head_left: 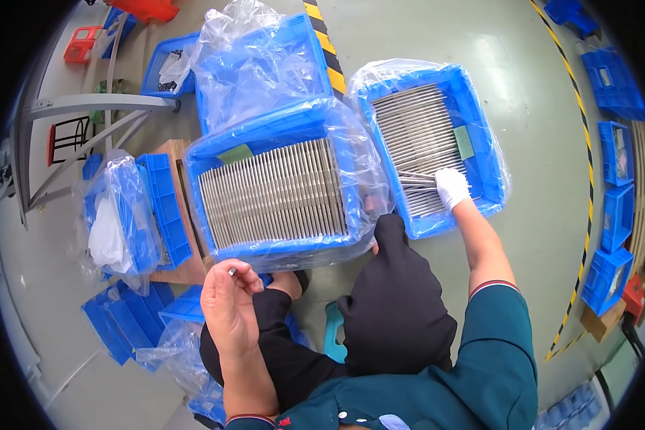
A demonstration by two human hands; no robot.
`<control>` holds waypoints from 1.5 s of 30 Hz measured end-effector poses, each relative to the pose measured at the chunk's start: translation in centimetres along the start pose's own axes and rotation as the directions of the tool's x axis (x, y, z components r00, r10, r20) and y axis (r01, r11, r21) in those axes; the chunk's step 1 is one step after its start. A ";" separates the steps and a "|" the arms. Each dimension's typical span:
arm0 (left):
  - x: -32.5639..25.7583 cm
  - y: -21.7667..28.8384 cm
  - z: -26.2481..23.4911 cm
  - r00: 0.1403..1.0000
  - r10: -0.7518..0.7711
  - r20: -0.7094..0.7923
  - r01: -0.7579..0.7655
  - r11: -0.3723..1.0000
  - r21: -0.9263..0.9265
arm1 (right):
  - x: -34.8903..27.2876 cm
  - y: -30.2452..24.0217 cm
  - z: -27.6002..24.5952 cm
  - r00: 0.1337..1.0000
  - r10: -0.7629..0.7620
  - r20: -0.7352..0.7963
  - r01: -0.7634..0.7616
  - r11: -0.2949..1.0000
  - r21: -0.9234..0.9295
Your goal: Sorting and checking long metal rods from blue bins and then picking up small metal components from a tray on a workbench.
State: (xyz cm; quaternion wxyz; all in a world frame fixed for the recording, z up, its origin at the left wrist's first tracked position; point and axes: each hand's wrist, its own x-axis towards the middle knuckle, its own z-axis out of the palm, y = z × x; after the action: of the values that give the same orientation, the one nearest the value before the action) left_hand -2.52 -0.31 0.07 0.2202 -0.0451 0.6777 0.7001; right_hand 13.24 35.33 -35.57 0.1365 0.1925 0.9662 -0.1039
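Note:
My left hand (228, 304) is bare and raised in front of the left blue bin (261, 249). Its fingers pinch a small metal piece (232, 271), mostly hidden, with only a shiny end showing. My right hand (451, 188), in a white glove, reaches into the right blue bin (489, 154). It is closed around the ends of a few thin metal rods (417, 180), which lie askew over the others. Rows of similar rods (416, 122) fill that bin. In the left bin, metal rods (272, 193) stand side by side in a dense row.
Clear plastic liners (362, 154) drape over both bins. Behind them stands another plastic-covered blue bin (265, 64). Stacked blue bins (166, 208) and a metal frame (100, 105) are at left. Black-and-yellow tape (588, 179) runs along the floor at right, beside more blue bins (616, 215).

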 end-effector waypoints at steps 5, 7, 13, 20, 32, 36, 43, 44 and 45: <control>0.0 0.0 -0.1 1.000 0.009 0.004 -0.009 1.000 -0.006 | 1.3 -0.4 -0.7 1.000 0.009 0.018 -0.008 0.999 -0.039; -0.1 0.0 -0.5 1.000 0.007 0.008 -0.007 1.000 -0.006 | 2.0 -0.4 -0.4 0.997 0.013 0.076 -0.004 0.994 -0.111; -0.6 0.3 -0.9 1.000 0.011 0.018 -0.010 0.998 -0.057 | 3.4 -0.5 -3.0 0.988 -0.045 0.145 0.081 0.965 -0.248; -0.9 0.7 -2.1 0.999 0.043 0.033 -0.038 0.990 -0.134 | 1.0 -1.8 -7.0 0.930 -0.073 0.359 0.136 0.979 -0.153; -0.8 3.7 -5.6 0.997 0.057 0.052 -0.036 0.938 -0.345 | -5.4 -6.3 -16.9 0.980 0.170 0.107 -0.201 0.849 0.488; -0.2 3.7 -6.6 0.994 0.039 0.098 0.003 0.920 -0.391 | -6.2 -15.0 -28.1 0.995 0.102 0.022 -0.088 0.707 0.701; 2.1 3.7 -9.5 0.986 0.092 0.138 0.028 0.728 -0.685 | -7.8 -29.8 -37.2 0.969 -0.245 0.014 0.127 0.548 0.827; 2.4 3.6 -10.0 0.982 0.138 0.131 0.002 0.679 -0.734 | -8.4 -31.8 -37.7 0.966 -0.259 0.027 0.124 0.547 0.828; 2.5 3.8 -10.2 0.983 0.140 0.115 0.000 0.632 -0.775 | -8.5 -33.0 -37.2 0.953 -0.301 0.024 0.150 0.544 0.826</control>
State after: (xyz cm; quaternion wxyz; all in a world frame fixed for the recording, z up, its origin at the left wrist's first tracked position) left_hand -8.56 -9.53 1.94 0.2073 -0.0508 0.2940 0.9317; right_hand -0.79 11.96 6.95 0.0964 0.0981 0.8110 -0.5686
